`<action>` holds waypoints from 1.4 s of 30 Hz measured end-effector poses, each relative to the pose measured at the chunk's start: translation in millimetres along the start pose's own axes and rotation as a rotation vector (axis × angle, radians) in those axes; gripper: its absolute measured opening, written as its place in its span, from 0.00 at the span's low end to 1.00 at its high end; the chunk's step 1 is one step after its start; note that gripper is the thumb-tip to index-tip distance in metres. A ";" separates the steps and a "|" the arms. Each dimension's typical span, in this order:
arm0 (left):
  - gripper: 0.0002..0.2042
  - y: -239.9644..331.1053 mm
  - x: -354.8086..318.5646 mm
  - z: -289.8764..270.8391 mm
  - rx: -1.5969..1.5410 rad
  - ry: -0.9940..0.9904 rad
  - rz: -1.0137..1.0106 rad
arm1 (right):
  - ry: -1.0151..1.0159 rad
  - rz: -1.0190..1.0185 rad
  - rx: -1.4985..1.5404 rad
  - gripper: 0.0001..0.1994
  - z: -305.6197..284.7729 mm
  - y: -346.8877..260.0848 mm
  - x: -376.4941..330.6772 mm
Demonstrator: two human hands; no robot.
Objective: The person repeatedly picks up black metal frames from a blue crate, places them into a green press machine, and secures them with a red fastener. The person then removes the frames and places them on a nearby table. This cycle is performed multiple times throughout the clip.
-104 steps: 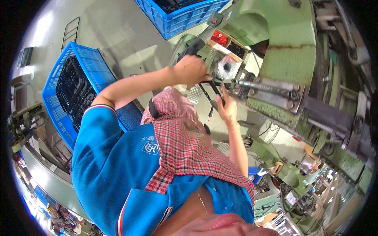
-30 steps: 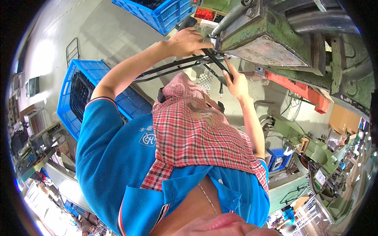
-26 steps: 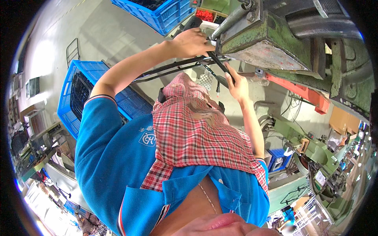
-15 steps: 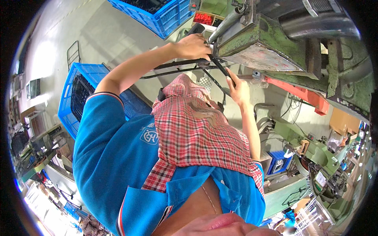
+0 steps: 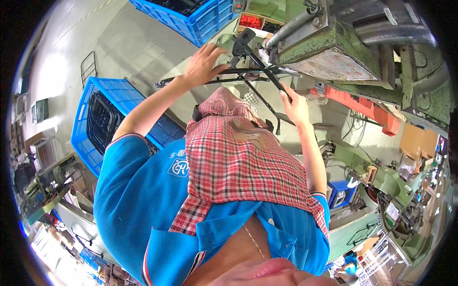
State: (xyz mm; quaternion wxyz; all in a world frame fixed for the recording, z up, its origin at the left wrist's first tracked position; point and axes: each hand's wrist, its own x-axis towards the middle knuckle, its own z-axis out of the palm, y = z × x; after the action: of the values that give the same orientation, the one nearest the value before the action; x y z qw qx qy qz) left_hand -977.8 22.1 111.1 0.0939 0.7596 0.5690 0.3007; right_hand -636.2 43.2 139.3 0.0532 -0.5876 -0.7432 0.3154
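Observation:
My right hand (image 5: 295,107) is closed round the lower end of a black tubular bar (image 5: 267,69). At its upper end the bar carries a thick black T-shaped head (image 5: 242,42). My left hand (image 5: 204,66) has its fingers spread and holds nothing, just left of that head. Behind the bar run the long thin rods of a black frame (image 5: 214,80), with another leg slanting down to the right. Whether the bar is joined to this frame I cannot tell. Close to the right of the bar stands the worn green block of a machine (image 5: 334,59).
A blue crate (image 5: 102,90) with black frame parts stands at the left, another blue crate (image 5: 202,21) at the top. Red small parts (image 5: 250,21) fill a box near the machine. An orange-red beam (image 5: 355,106) lies at the right, with green machinery (image 5: 362,164) below it.
My left hand has let go near the machine and moved left, its fingers opening. The bar's T-shaped head, partly hidden before, now shows fully. My right hand keeps its hold, slightly lower and to the right.

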 end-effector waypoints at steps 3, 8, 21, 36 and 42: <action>0.17 11.4 -18.5 -15.9 -0.022 -0.738 -0.408 | 0.014 -0.009 0.001 0.18 1.4 -0.2 0.3; 0.16 -32.0 18.9 -10.6 -0.061 -0.329 -0.140 | 0.015 0.053 0.060 0.18 7.7 -0.2 -6.4; 0.10 -92.0 211.8 127.7 0.352 -0.475 0.132 | 0.159 -0.185 -0.027 0.18 31.7 35.0 -2.1; 0.09 -100.9 200.9 110.2 0.105 -0.297 -0.056 | 0.087 -0.049 0.081 0.17 14.0 2.6 -6.3; 0.10 -68.9 157.9 40.6 -0.326 0.100 -0.112 | 0.040 -0.049 0.184 0.17 12.8 2.8 -4.2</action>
State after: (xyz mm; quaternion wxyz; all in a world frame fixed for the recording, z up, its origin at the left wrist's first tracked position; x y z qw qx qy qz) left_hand -983.5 198.7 100.4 0.2039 0.6854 0.5581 0.4209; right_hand -638.3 34.5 128.8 0.1295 -0.5682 -0.7240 0.3691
